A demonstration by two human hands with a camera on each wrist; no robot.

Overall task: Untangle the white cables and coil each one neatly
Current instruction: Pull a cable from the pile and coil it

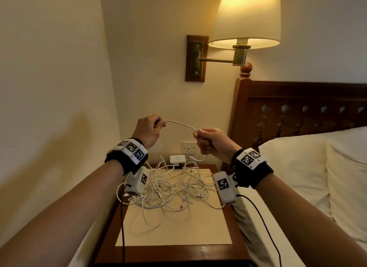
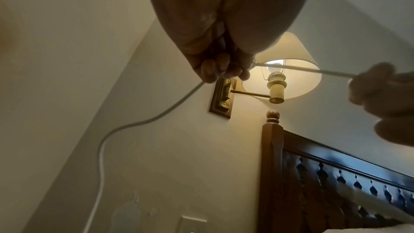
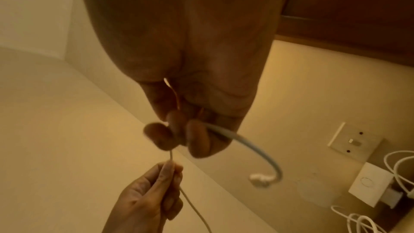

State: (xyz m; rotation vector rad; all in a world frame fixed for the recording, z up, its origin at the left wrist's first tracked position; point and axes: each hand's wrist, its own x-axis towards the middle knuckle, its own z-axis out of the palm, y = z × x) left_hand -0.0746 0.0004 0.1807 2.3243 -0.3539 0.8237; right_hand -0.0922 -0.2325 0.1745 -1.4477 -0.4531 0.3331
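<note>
A tangle of white cables lies on the bedside table. Above it both hands hold one white cable, and a short span runs between them. My left hand pinches it at the left, and the rest drops down past my wrist. My right hand grips the cable near its end. In the right wrist view the short tail curves out of my right hand to a white plug that hangs free.
A white charger sits plugged in under the wall switch behind the table. A lit wall lamp hangs above. A wooden headboard and a white pillow lie at the right. Black wrist-camera leads hang down.
</note>
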